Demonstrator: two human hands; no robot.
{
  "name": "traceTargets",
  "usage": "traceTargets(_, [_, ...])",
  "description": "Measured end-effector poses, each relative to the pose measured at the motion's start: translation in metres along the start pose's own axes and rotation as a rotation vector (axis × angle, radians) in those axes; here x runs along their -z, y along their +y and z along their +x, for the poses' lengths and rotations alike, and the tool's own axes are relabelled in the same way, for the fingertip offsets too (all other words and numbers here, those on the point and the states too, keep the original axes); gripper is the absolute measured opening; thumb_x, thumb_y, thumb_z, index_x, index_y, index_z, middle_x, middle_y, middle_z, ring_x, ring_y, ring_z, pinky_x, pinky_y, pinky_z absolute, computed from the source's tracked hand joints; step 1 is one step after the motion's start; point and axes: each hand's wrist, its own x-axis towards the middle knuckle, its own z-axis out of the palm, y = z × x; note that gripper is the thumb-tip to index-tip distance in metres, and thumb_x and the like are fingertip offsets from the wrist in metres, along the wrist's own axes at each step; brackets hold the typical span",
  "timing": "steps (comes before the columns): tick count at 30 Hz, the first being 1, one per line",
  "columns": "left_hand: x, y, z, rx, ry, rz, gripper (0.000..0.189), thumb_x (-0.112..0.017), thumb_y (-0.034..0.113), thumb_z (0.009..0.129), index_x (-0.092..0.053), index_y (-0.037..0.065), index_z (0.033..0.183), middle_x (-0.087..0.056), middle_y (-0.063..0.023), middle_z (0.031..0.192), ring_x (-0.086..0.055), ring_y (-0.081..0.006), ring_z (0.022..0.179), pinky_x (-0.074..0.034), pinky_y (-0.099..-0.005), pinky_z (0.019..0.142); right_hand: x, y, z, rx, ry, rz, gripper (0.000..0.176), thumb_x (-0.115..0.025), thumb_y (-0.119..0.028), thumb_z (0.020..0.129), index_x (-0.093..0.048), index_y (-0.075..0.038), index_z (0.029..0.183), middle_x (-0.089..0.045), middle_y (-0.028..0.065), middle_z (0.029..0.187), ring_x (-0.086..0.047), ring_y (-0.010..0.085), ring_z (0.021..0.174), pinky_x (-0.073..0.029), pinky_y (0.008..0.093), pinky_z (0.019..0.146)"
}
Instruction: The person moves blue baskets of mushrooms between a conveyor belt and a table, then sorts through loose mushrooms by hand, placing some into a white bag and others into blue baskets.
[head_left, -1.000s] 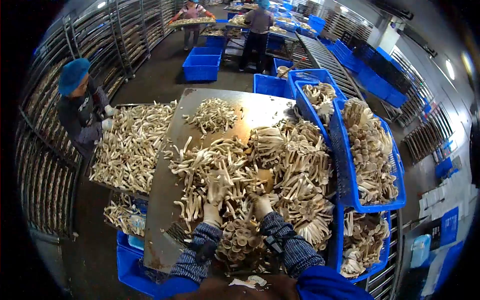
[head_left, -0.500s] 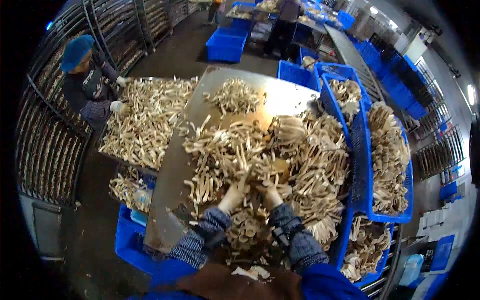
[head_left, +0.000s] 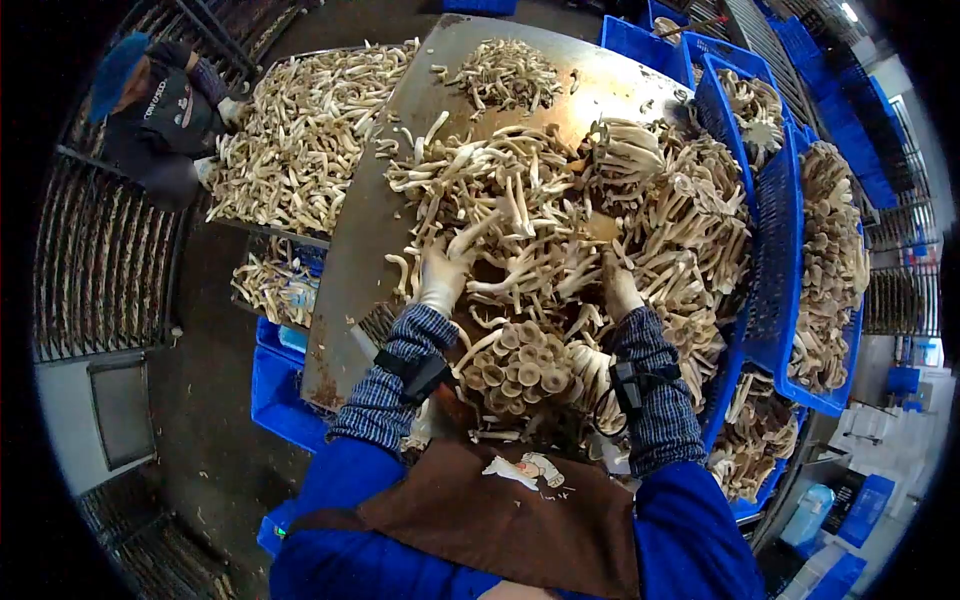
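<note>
In the head view, a worktop of scuffed grey sheet metal (head_left: 355,245) is covered at the centre by a loose pile of long pale mushrooms (head_left: 520,212). Below it, a cluster of round brown caps (head_left: 520,368) is framed by the forearms. The left hand in an off-white glove (head_left: 441,277) is placed at the pile's lower left edge, by a thick pale stem; the right hand in an off-white glove (head_left: 622,288) is set at its lower right, among stems. Fingertips are partly hidden, so whether anything is gripped cannot be told.

The right side is hemmed in by dense bunches of mushrooms (head_left: 690,215) and a tall blue plastic crate (head_left: 775,235). At upper left, a layer of short pale stems (head_left: 310,140) is touched by a co-worker in a blue cap (head_left: 165,120).

Compared with half a second ago, the hands are spread wider apart, the view is tipped lower, and more of the brown apron (head_left: 520,520) is shown.
</note>
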Motion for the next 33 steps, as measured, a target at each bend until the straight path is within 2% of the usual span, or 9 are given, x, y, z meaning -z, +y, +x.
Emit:
traceTargets(3, [-0.020, -0.051, 0.026, -0.165, 0.032, -0.076, 0.049, -0.063, 0.018, 0.082, -0.047, -0.011, 0.118, -0.058, -0.0281, 0.102, -0.058, -0.0349, 0.097, -0.045, -0.0344, 0.086, 0.012, 0.008, 0.016, 0.079, -0.084, -0.794, 0.042, -0.046, -0.023, 0.093, -0.041, -0.002, 0.130, -0.053, 0.0112, 0.120, -0.052, 0.0181, 0.105, -0.043, 0.0308, 0.088])
traceTargets(9, [-0.030, -0.066, 0.027, -0.078, 0.047, -0.067, 0.043, -0.058, 0.019, 0.085, -0.048, -0.009, 0.117, -0.059, -0.0287, 0.101, -0.059, -0.0334, 0.096, -0.046, -0.0348, 0.082, 0.003, 0.000, 0.002, -0.074, -0.220, 0.224, 0.033, -0.053, -0.012, 0.087, -0.054, 0.000, 0.118, -0.061, 0.0123, 0.106, -0.060, 0.0220, 0.096, -0.047, 0.0317, 0.083])
traceTargets(12, [-0.024, -0.063, 0.030, -0.143, -0.023, -0.107, 0.043, -0.054, 0.018, 0.087, -0.046, -0.005, 0.122, -0.059, -0.0262, 0.105, -0.060, -0.0289, 0.094, -0.047, -0.0327, 0.079, 0.013, -0.001, 0.001, 0.622, -0.101, -1.395, 0.039, -0.053, -0.012, 0.086, -0.051, -0.004, 0.124, -0.061, 0.0106, 0.112, -0.059, 0.0203, 0.096, -0.049, 0.0310, 0.079])
traceTargets(15, [-0.016, -0.036, 0.024, -0.269, -0.113, -0.049, 0.044, -0.051, 0.019, 0.089, -0.043, -0.002, 0.128, -0.059, -0.0240, 0.109, -0.061, -0.0245, 0.088, -0.048, -0.0296, 0.074, -0.015, -0.014, 0.013, 0.844, 0.115, -1.407, 0.040, -0.047, -0.012, 0.088, -0.048, -0.007, 0.128, -0.061, 0.0100, 0.105, -0.058, 0.0210, 0.089, -0.047, 0.0326, 0.077])
traceTargets(18, [-0.029, -0.007, -0.002, -0.294, -0.277, -0.165, 0.046, -0.048, 0.020, 0.091, -0.040, 0.002, 0.133, -0.058, -0.0217, 0.113, -0.062, -0.0201, 0.083, -0.050, -0.0265, 0.070, -0.026, 0.041, 0.050, 0.406, 0.036, -2.241, 0.045, -0.045, -0.013, 0.088, -0.043, -0.010, 0.132, -0.062, 0.0061, 0.089, -0.058, 0.0218, 0.070, -0.046, 0.0307, 0.063])
traceTargets(24, [-0.071, -0.001, -0.002, 0.112, -0.316, -0.604, 0.045, -0.053, 0.001, 0.080, -0.045, -0.003, 0.124, -0.060, -0.0106, 0.086, -0.057, -0.0157, 0.069, -0.048, -0.0269, 0.060, -0.091, 0.028, 0.033, 0.835, 0.243, -1.337, 0.054, -0.061, -0.009, 0.071, -0.051, -0.009, 0.124, -0.058, 0.0164, 0.084, -0.056, 0.0331, 0.077, -0.045, 0.0453, 0.068])
traceTargets(27, [-0.073, -0.014, 0.006, 0.372, -0.312, -1.090, 0.041, -0.056, -0.002, 0.077, -0.051, -0.004, 0.117, -0.061, -0.0105, 0.084, -0.058, -0.0176, 0.068, -0.048, -0.0278, 0.061, -0.092, 0.008, 0.023, 0.687, -0.072, -1.186, 0.056, -0.054, -0.004, 0.079, -0.039, -0.005, 0.133, -0.051, 0.0205, 0.119, -0.049, 0.0333, 0.106, -0.041, 0.0401, 0.091])
traceTargets(29, [-0.088, -0.041, 0.020, 0.050, -0.326, -0.860, 0.037, -0.057, -0.004, 0.075, -0.054, -0.005, 0.112, -0.063, -0.0114, 0.085, -0.060, -0.0196, 0.072, -0.049, -0.0299, 0.063, -0.088, 0.061, 0.065, 0.349, -0.302, -0.341, 0.050, -0.056, -0.011, 0.086, -0.038, -0.005, 0.131, -0.053, 0.0156, 0.118, -0.048, 0.0242, 0.113, -0.041, 0.0365, 0.091])
traceTargets(33, [-0.104, -0.078, 0.054, 0.006, -0.346, -0.422, 0.036, -0.057, -0.005, 0.075, -0.053, -0.006, 0.111, -0.064, -0.0112, 0.087, -0.061, -0.0186, 0.075, -0.049, -0.0306, 0.066, -0.109, -0.011, 0.005, 0.084, -0.271, -0.234, 0.038, -0.058, -0.022, 0.088, -0.048, -0.008, 0.122, -0.062, 0.0097, 0.102, -0.051, 0.0206, 0.108, -0.041, 0.0400, 0.090])
